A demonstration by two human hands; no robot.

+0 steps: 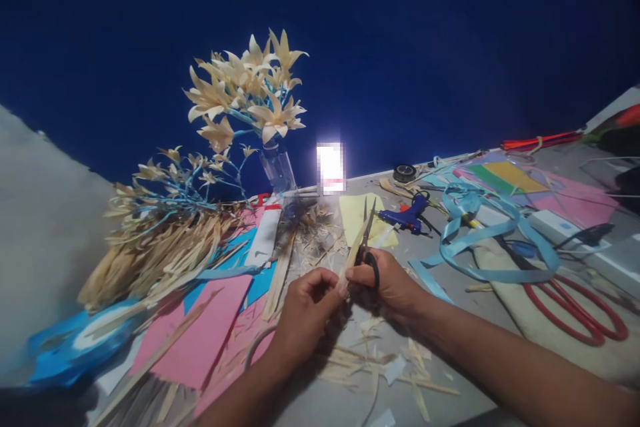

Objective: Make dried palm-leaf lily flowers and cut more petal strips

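Note:
My left hand [311, 307] pinches the lower end of a narrow, pale dried-leaf strip [353, 252], which points up and away from me. In my right hand [393, 277] is a pair of black-handled scissors [369, 230], with my fingers around the handle loops. The scissor blades stand slightly apart, right beside the strip's upper part; whether they touch it I cannot tell. My two hands nearly meet at the strip. Below them, cut scraps [370, 367] of the same pale material lie on the grey table [360, 407].
Pale handmade flowers [275, 113] stand in a clear bottle [280, 173] at the back left, above a bundle of dried leaves [120, 267]. A blue glue gun [407, 215], looped blue ribbon [500, 273] and red-handled scissors [575, 310] lie to the right. Pink sheets [205, 333] lie left.

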